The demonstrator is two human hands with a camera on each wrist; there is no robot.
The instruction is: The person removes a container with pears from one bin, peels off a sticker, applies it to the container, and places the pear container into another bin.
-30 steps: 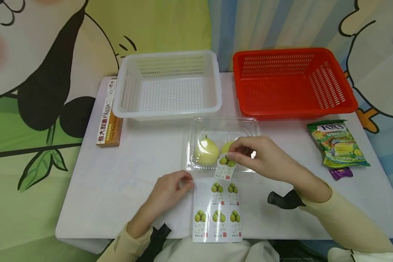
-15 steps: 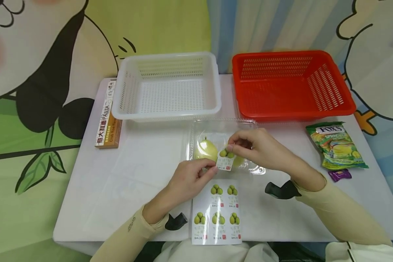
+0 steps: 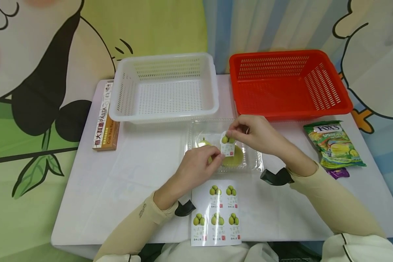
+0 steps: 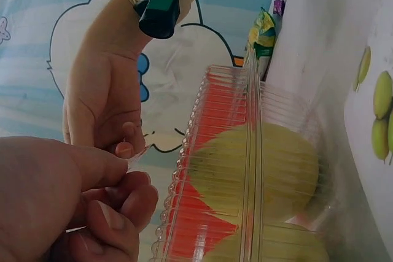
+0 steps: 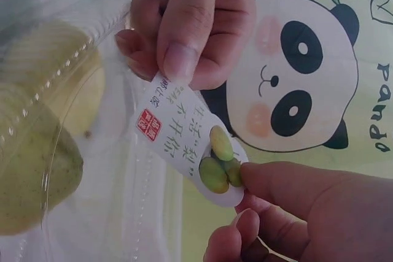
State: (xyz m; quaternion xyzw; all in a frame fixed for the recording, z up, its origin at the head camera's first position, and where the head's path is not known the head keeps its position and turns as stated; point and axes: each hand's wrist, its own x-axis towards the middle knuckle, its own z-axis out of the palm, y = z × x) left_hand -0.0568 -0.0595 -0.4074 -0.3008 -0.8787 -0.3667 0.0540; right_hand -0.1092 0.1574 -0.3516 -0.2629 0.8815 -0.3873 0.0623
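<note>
In the head view, a small pear sticker (image 3: pixel 227 148) is at the middle of the frame, held up in front of a clear plastic box (image 3: pixel 259 163) with two pears (image 3: pixel 234 158) inside. The right hand (image 3: pixel 257 134) pinches its upper end; the left hand (image 3: pixel 199 163) grips its lower edge. Below, at bottom centre, a sheet of stickers (image 3: pixel 207 203) lies on the white counter (image 3: pixel 147 153), reaching its near edge. A white basket (image 3: pixel 165 118) stands at upper centre-left, a red basket (image 3: pixel 293 113) at upper right. A pasta box (image 3: pixel 106 122) lies at the left beside the white basket; a candy bag (image 3: pixel 335 145) lies at the right, a purple sweet (image 3: pixel 338 173) just below it.

In the left wrist view, the left hand fills the lower left, thumb and finger closed on the sticker's thin edge, apart from the box at right of centre.

In the right wrist view, the sticker slants across the centre, pinched at both ends, its printed face showing.
</note>
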